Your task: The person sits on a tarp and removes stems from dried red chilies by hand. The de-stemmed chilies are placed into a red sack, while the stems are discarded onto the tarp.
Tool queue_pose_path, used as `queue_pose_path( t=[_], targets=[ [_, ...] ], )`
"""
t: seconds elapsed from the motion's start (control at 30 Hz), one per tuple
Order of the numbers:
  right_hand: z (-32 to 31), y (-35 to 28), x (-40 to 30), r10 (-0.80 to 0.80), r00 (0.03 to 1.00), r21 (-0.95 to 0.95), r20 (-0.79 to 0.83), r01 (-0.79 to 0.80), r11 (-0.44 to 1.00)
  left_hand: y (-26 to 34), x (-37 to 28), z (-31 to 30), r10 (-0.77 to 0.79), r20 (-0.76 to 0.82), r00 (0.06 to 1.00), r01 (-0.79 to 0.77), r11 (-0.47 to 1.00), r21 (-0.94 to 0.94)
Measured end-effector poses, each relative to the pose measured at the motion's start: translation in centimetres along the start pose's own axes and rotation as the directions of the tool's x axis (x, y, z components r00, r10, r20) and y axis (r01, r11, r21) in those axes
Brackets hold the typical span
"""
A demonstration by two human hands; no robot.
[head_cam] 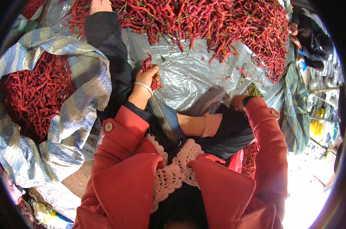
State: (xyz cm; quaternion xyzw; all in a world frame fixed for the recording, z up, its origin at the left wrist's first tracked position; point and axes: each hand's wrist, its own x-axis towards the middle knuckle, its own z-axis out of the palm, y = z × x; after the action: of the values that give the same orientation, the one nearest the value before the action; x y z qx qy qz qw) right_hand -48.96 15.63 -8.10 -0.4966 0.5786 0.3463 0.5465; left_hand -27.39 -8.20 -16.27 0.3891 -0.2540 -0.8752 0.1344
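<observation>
My left hand, with a pale bangle on the wrist, is closed around a small bunch of dried red chili peppers. Pepper ends stick out above and below the fist. My right hand is low at the right, beside a small heap of greenish stems. Its fingers are mostly hidden in shadow, so their grip is unclear. Ahead of both hands spreads a big pile of red chili peppers on a clear plastic sheet. A few loose peppers and bits of stem lie on the sheet.
At the left, a striped woven sack stands open with red chilies inside. A black-clad leg stretches between sack and sheet. Another person's hands show at the upper right. A red plastic bag lies by my right arm.
</observation>
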Motion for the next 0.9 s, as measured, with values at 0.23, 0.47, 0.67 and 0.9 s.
queue_pose_path(
  t=[0.23, 0.47, 0.67, 0.9],
  targets=[
    [-4.4, -13.9, 7.9, -0.223, 0.933, 0.351, -0.282, 0.317, 0.881, -0.7, 0.3, -1.6, -0.033, -0.063, 0.997, 0.034, 0.999, 0.019],
    [4.1, -3.4, 10.9, -0.129, 0.982, 0.279, -0.136, 0.163, 0.946, -1.2, 0.9, -1.4, -0.031, 0.027, 0.999, 0.031, 0.999, -0.015],
    [9.7, 10.6, 9.5, -0.135, 0.880, 0.393, -0.455, 0.335, 0.856, -1.5, 0.9, -0.9, -0.056, 0.024, 0.998, 0.056, 0.998, -0.010],
    [2.7, 11.2, 3.6, 0.566, 0.059, 0.532, -0.823, -0.273, 0.802, -2.0, 0.9, 0.5, -0.114, 0.125, 0.986, 0.108, 0.992, 0.060]
  ],
)
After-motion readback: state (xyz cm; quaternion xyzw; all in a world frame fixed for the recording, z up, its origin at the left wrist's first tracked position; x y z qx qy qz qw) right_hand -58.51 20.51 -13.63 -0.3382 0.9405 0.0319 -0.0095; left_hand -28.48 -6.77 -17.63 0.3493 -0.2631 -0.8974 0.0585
